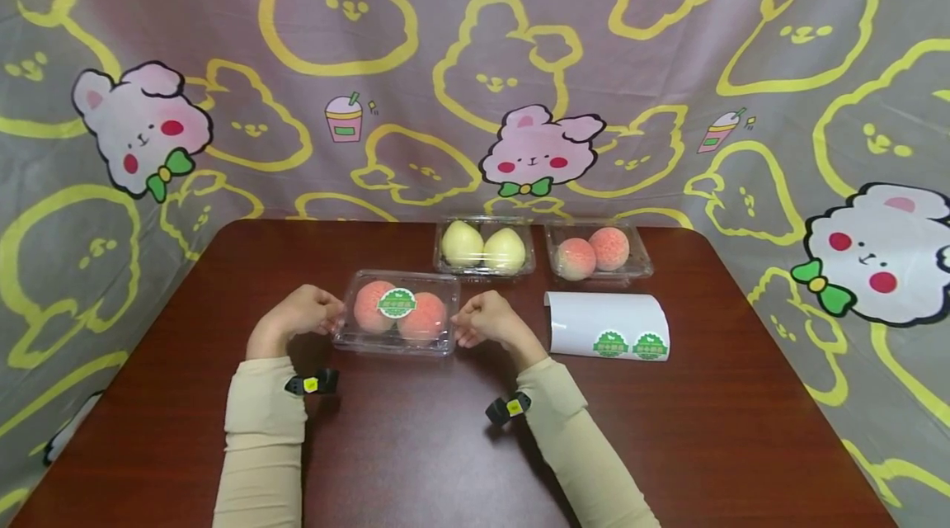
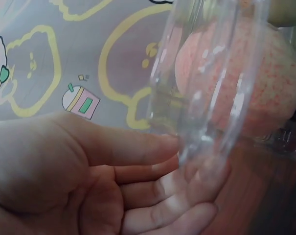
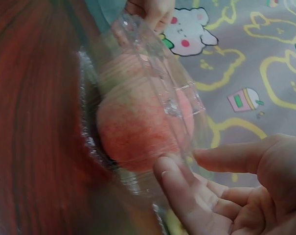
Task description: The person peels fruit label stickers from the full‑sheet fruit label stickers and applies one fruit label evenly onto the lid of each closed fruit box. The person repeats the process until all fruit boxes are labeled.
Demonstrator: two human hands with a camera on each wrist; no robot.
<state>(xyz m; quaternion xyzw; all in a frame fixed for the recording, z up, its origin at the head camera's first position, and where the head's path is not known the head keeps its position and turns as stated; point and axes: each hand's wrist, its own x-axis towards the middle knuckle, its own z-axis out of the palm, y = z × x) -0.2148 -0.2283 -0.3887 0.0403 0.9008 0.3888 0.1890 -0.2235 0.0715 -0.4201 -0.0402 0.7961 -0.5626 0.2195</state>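
Head view: peach box spans left-to-right between left grip and right grip, each pinching one short end; whether it fully rests on the counter is unclear.

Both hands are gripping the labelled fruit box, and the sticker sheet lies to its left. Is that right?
Not quite: the head view shows the sticker sheet lying to the right of the labelled fruit box. The left hand and right hand do grip that box.
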